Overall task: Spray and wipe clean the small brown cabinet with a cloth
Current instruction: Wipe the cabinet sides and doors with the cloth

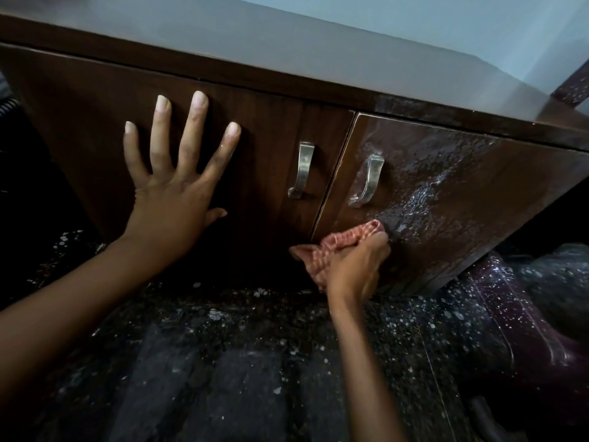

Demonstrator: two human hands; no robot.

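The left hand (169, 186) lies flat, fingers spread wide, on the left door (79, 129) of the brown cabinet (287, 87). The right hand (357, 266) grips a bunched pink cloth (331, 250), pressing it against the wet, droplet-covered right door (462, 193), below its metal handle (366, 181).

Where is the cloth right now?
In the head view, the right hand grips the cloth low against the wet right door, below its handle.

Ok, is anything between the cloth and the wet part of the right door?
Nothing visible. The right hand holds the cloth against the right door, with the wet streaks just above and right; the handle sits left of that path.
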